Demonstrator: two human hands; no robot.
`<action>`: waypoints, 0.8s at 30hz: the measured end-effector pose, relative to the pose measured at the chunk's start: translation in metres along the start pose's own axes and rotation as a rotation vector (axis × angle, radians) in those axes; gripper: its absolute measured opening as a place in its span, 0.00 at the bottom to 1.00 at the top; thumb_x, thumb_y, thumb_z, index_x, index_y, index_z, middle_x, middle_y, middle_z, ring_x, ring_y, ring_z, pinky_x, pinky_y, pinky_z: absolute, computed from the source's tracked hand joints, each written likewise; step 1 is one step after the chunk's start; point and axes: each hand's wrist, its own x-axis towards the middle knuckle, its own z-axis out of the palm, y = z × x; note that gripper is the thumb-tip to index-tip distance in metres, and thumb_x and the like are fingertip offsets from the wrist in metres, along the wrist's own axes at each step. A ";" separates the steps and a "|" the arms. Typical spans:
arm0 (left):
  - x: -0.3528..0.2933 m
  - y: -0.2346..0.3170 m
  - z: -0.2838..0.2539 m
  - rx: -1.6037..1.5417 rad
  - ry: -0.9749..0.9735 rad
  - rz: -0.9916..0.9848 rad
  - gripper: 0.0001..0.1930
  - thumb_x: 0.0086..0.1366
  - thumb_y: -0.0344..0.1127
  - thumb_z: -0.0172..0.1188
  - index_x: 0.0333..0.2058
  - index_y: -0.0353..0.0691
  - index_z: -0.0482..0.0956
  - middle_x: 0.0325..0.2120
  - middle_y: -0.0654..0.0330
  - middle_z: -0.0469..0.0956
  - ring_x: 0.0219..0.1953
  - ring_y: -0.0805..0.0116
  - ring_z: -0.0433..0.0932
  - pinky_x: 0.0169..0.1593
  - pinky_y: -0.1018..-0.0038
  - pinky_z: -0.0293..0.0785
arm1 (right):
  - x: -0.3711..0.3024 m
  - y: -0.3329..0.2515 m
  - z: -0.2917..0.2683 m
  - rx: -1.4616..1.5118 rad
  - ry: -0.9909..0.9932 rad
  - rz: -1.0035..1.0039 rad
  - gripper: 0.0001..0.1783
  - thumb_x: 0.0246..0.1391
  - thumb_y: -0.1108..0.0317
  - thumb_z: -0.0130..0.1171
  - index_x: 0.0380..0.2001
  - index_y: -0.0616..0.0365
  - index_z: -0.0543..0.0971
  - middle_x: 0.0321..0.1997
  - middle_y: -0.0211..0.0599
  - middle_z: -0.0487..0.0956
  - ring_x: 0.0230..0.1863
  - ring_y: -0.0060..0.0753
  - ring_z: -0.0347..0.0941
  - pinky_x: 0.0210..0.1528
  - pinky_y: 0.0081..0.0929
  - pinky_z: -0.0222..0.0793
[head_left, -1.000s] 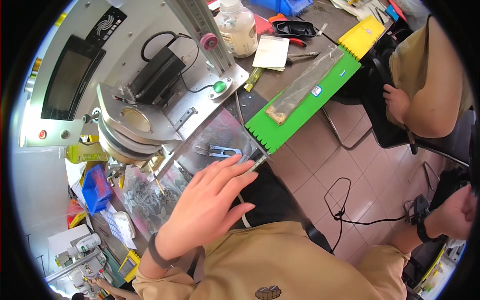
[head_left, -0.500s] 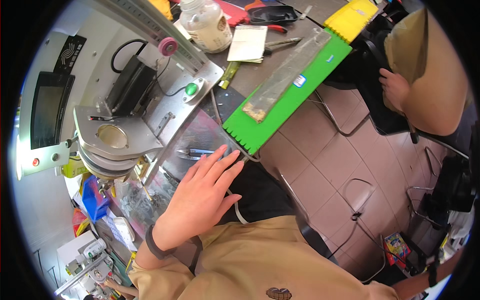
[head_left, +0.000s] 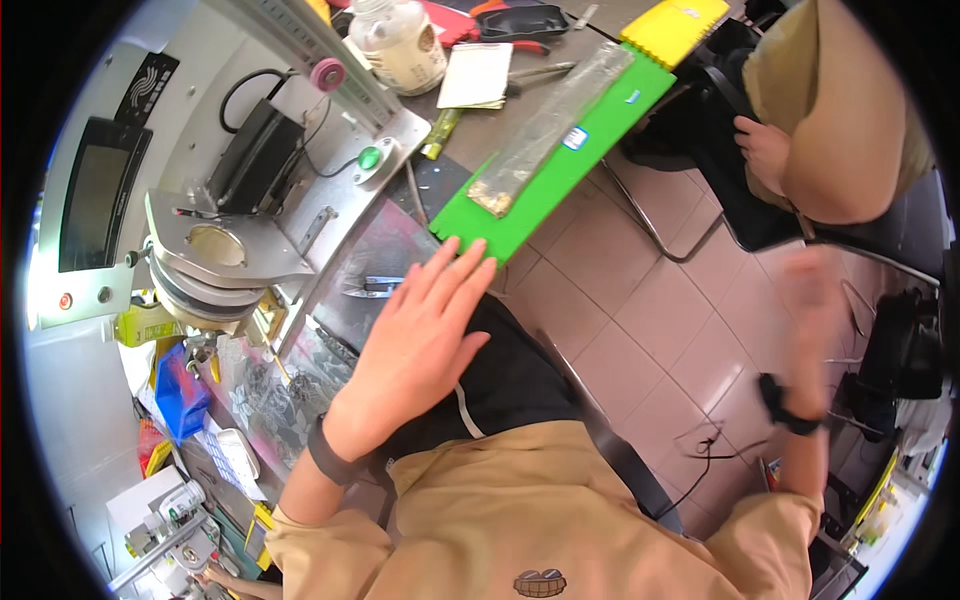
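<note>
My left hand has its fingers stretched out and holds nothing. Its fingertips reach the near end of a long green board, whether touching or just above it I cannot tell. On that board lies a narrow clear plastic sleeve with something brownish at its near end. A pair of small metal snips lies on the bench beside the hand. Off to the right, over the tiled floor, my right hand is smeared by motion, so its fingers cannot be made out.
A machine with a round metal stage and green button stands at left. Beyond are a jar, a paper pad and a yellow toothed piece. Another person's hand rests at far right, near a chair.
My left hand has moved forward, its fingertips now at the green board's end. My right hand has risen into view on the right. The whole view has shifted slightly.
</note>
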 end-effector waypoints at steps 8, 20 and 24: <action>-0.003 -0.012 -0.002 -0.133 -0.030 -0.006 0.39 0.55 0.31 0.69 0.66 0.45 0.64 0.69 0.54 0.59 0.71 0.49 0.57 0.70 0.52 0.58 | -0.025 0.018 0.201 0.859 -0.652 0.411 0.04 0.65 0.72 0.58 0.40 0.60 0.75 0.35 0.25 0.77 0.32 0.08 0.69 0.34 0.12 0.64; 0.005 -0.013 -0.009 -0.130 -0.097 -0.056 0.41 0.50 0.28 0.71 0.65 0.48 0.67 0.68 0.56 0.62 0.69 0.50 0.61 0.67 0.53 0.65 | -0.022 0.034 0.214 0.824 -0.621 0.428 0.04 0.65 0.73 0.57 0.40 0.61 0.74 0.33 0.24 0.76 0.29 0.07 0.66 0.31 0.12 0.60; 0.005 -0.011 -0.009 -0.134 -0.105 -0.069 0.41 0.50 0.28 0.71 0.65 0.48 0.68 0.68 0.56 0.62 0.69 0.50 0.61 0.67 0.53 0.65 | -0.026 0.040 0.217 0.736 -0.621 0.385 0.03 0.65 0.74 0.57 0.40 0.61 0.74 0.30 0.23 0.75 0.27 0.07 0.64 0.30 0.12 0.58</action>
